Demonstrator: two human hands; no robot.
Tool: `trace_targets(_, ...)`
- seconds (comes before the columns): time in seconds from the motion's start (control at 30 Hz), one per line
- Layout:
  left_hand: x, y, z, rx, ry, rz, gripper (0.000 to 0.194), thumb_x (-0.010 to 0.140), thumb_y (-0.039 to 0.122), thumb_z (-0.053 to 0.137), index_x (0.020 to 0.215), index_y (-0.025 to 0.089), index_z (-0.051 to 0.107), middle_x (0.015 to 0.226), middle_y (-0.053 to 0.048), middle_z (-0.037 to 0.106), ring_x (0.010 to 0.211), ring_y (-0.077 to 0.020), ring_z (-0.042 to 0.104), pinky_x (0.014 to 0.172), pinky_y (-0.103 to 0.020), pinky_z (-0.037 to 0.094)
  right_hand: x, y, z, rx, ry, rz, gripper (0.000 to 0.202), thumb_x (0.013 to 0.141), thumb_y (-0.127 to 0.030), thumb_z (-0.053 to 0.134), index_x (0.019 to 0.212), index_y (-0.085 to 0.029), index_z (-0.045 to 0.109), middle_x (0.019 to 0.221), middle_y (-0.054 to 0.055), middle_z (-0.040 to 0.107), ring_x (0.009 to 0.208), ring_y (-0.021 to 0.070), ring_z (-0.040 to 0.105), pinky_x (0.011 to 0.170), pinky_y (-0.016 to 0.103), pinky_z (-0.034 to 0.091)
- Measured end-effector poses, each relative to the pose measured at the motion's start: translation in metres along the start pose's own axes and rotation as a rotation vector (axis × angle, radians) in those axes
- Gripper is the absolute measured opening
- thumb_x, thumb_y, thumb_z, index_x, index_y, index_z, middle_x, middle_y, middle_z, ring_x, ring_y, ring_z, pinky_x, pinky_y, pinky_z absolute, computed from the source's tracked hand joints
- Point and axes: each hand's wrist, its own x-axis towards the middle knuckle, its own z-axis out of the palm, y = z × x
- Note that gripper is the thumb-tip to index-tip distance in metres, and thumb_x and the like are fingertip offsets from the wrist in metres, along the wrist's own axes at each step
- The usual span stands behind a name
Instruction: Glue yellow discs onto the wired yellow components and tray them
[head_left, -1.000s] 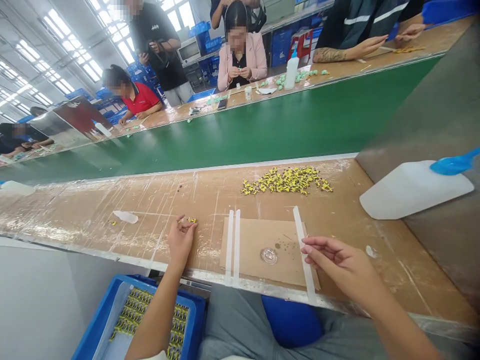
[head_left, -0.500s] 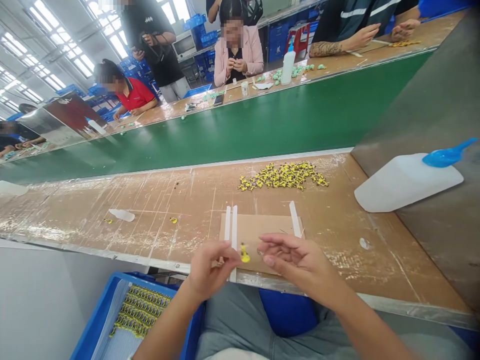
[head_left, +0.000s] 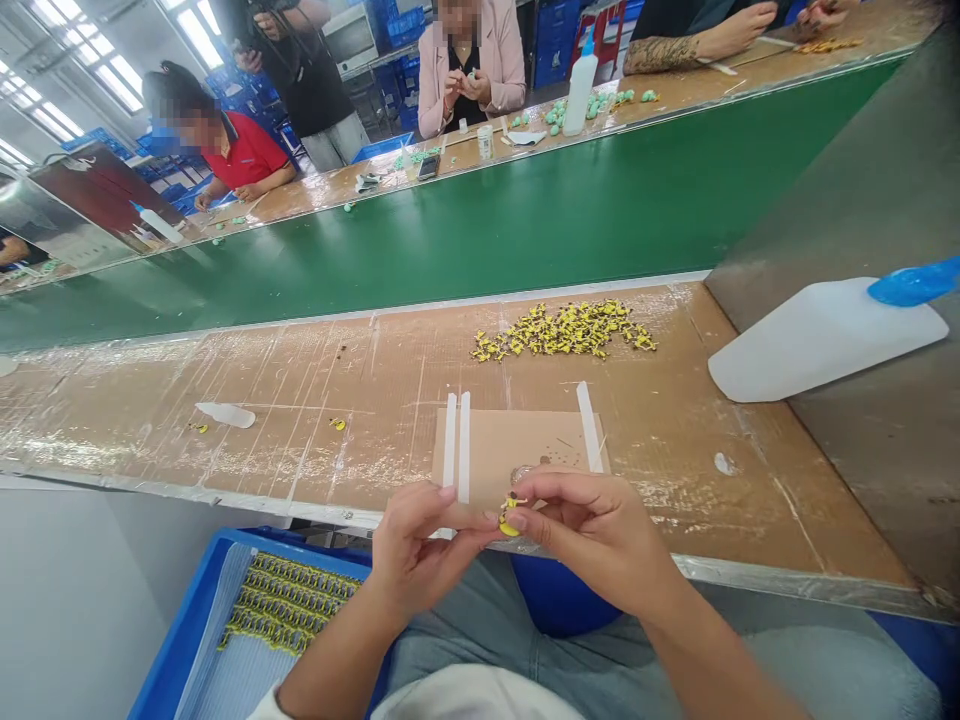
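Between the fingertips of both hands is a small yellow and black piece (head_left: 510, 522), held over the near edge of a cardboard sheet (head_left: 491, 440). My left hand (head_left: 431, 540) pinches its left side. The thumb and fingers of my right hand (head_left: 589, 520) close on its right side. White tape strips (head_left: 591, 428) cross the sheet, and small dark bits lie on it. Beyond the sheet lies a pile of yellow and black pieces (head_left: 562, 332). Two similar pieces (head_left: 338, 424) rest apart on the table's left part, one near a small white bottle (head_left: 225, 414).
A large white bottle with a blue cap (head_left: 825, 340) leans at the right by a metal panel (head_left: 870, 210). At lower left, a blue crate (head_left: 176, 620) holds rows of yellow pieces. Past the green belt (head_left: 450, 225), several people sit or stand at another table.
My right hand has closed in and now grips the piece together with my left hand; before, only the left held it. The view has shifted slightly.
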Motion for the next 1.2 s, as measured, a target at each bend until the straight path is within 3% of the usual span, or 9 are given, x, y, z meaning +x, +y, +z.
trace_targets(0.1,0.000,0.004,0.003,-0.025,0.079,-0.029,0.086,0.066,0.000,0.084,0.140,0.022,0.043,0.083,-0.001,0.080,0.064,-0.0146,0.073,0.070,-0.029,0.057,-0.003,0.000,0.000,-0.059,0.045,-0.090,0.008,0.080,-0.021,0.079,0.087,-0.023,0.076,0.084,0.003,0.072,0.074,0.0118,0.066,0.062,0.016,0.055)
trace_targets(0.23,0.001,0.007,0.006,-0.044,0.089,-0.003,0.088,0.064,-0.001,0.085,0.139,0.020,0.044,0.084,-0.001,0.079,0.063,-0.0142,0.072,0.067,-0.029,0.056,-0.007,-0.001,-0.003,-0.073,0.044,-0.141,0.010,0.081,-0.018,0.078,0.089,-0.024,0.076,0.085,0.002,0.072,0.075,0.0119,0.067,0.063,0.016,0.055)
trace_targets(0.47,0.001,0.012,0.008,-0.044,0.041,0.045,0.095,0.063,0.002,0.087,0.142,0.026,0.042,0.088,0.002,0.080,0.060,-0.0120,0.069,0.059,-0.027,0.053,-0.010,-0.003,-0.010,0.039,-0.096,-0.122,0.011,0.084,-0.017,0.075,0.093,-0.022,0.074,0.087,0.004,0.070,0.078,0.0139,0.066,0.066,0.021,0.056)
trace_targets(0.63,0.009,0.020,0.012,-0.043,0.062,0.099,0.092,0.066,0.005,0.086,0.145,0.024,0.042,0.082,0.001,0.080,0.049,-0.0113,0.063,0.050,-0.029,0.049,-0.010,-0.010,-0.012,0.144,-0.168,-0.098,0.006,0.086,-0.018,0.073,0.092,-0.021,0.074,0.088,0.007,0.069,0.079,0.0148,0.065,0.068,0.023,0.054)
trace_targets(0.9,0.010,0.025,0.011,-0.048,0.014,0.125,0.094,0.066,0.009,0.087,0.146,0.025,0.039,0.092,-0.001,0.081,0.053,-0.0118,0.069,0.044,-0.026,0.049,-0.011,-0.010,-0.014,0.224,-0.244,-0.147,0.014,0.086,-0.012,0.071,0.096,-0.021,0.073,0.097,0.007,0.063,0.084,0.0131,0.062,0.073,0.023,0.053)
trace_targets(1.2,0.010,0.032,0.012,-0.082,-0.031,0.099,0.088,0.072,0.010,0.084,0.146,0.024,0.038,0.094,-0.003,0.080,0.060,-0.0148,0.074,0.046,-0.027,0.053,-0.012,-0.010,-0.018,0.179,-0.296,-0.167,0.008,0.088,-0.018,0.070,0.096,-0.021,0.073,0.098,0.007,0.062,0.089,0.0151,0.061,0.079,0.026,0.052)
